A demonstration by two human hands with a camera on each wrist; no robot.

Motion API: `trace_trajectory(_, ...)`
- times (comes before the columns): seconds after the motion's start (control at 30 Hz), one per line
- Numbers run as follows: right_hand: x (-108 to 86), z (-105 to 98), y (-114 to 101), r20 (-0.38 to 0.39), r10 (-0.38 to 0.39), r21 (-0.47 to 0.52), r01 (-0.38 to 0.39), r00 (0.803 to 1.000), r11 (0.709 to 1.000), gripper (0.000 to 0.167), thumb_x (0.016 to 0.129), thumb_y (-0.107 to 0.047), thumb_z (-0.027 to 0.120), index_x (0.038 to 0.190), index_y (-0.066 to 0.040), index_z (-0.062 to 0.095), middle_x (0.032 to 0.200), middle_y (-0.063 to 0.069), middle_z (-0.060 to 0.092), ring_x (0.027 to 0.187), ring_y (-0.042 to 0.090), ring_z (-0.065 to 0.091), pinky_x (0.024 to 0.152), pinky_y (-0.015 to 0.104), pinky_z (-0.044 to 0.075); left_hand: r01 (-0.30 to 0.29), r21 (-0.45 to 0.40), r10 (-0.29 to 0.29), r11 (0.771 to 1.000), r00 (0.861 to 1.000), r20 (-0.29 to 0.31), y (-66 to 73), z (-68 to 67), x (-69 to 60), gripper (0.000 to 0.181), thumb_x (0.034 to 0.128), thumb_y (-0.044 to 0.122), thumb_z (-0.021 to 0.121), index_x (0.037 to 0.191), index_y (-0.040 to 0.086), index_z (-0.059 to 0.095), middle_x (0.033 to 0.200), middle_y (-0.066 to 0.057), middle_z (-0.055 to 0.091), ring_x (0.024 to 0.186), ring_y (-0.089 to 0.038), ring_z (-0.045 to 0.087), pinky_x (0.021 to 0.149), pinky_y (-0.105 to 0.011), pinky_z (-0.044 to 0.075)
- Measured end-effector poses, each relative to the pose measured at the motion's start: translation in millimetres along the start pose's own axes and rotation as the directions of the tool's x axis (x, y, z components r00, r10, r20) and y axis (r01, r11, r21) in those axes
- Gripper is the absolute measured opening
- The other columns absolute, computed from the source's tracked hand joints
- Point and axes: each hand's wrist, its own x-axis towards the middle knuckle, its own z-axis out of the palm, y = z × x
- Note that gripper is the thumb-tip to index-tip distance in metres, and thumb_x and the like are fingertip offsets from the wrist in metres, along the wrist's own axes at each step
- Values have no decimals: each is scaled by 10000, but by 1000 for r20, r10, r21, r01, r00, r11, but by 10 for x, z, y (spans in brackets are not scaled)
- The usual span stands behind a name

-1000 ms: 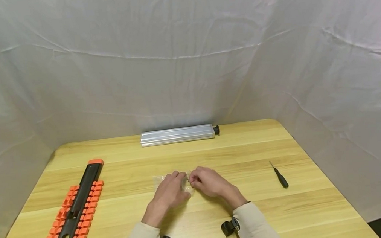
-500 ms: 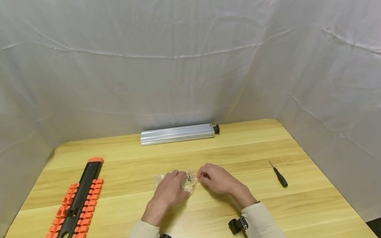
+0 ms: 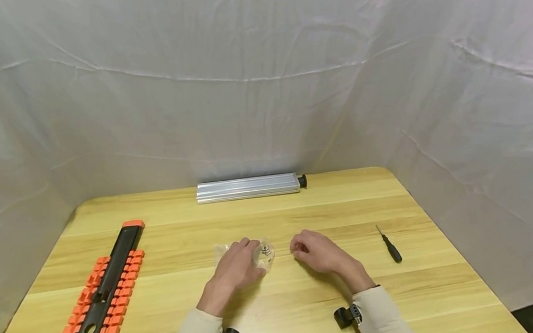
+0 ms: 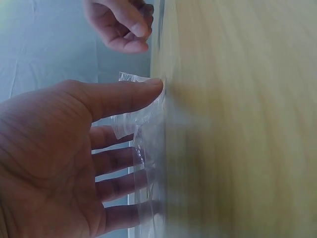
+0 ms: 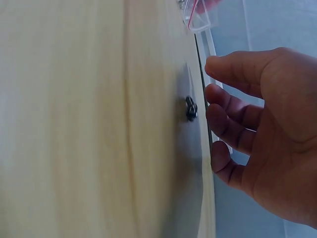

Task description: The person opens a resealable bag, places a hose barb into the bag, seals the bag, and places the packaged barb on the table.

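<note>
A clear plastic bag (image 3: 269,263) lies on the wooden table with several small metal screws (image 3: 266,250) showing in it. My left hand (image 3: 238,264) rests on the bag; in the left wrist view its thumb and fingers are extended against the plastic (image 4: 124,127). To the bag's right, my right hand (image 3: 320,251) hovers low, its fingers loosely bent. In the right wrist view a small dark metal piece (image 5: 191,109) shows beside the fingertips of that hand (image 5: 277,129). It stands apart from the thumb; its exact kind is unclear.
A black screwdriver (image 3: 392,249) lies to the right. An aluminium profile (image 3: 248,188) with a black knob stretches along the back edge. At left sits a long black rack (image 3: 121,256) with orange clips (image 3: 124,293). Grey-white cloth (image 3: 261,109) surrounds the table.
My right hand has moved right, away from the bag, uncovering the screws. My left hand has stayed on the bag.
</note>
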Motion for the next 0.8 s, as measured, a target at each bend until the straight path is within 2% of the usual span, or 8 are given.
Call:
trace_trajectory(0.3,-103,-29,82,20,18,-40,-17,1000,999,63,926,-168,616,970,-177,661,859,-78,548,782,73,500,724,276,468,1,-15,-1,1000,1000,17,-6,1,-4,643,768,253,780,1331,55,541,1254,-116,592,1112,-314,553,973,-473,476)
trace_trajectory(0.57,-207,-72,134,42,23,-48,-21,999,999,91,917,-142,618,983,-170,674,869,-84,576,780,71,517,720,287,475,-8,-12,8,1000,1000,19,-7,-7,-5,635,765,252,782,1321,54,548,1220,-106,602,1057,-289,559,922,-454,489)
trace_trajectory(0.8,-269,-105,170,66,11,-47,-8,998,999,90,886,-119,636,945,-175,676,808,-89,541,728,83,466,661,243,415,-3,6,3,1000,1000,17,2,-19,-8,628,768,246,772,1322,57,546,1201,-101,607,1037,-273,562,895,-434,496)
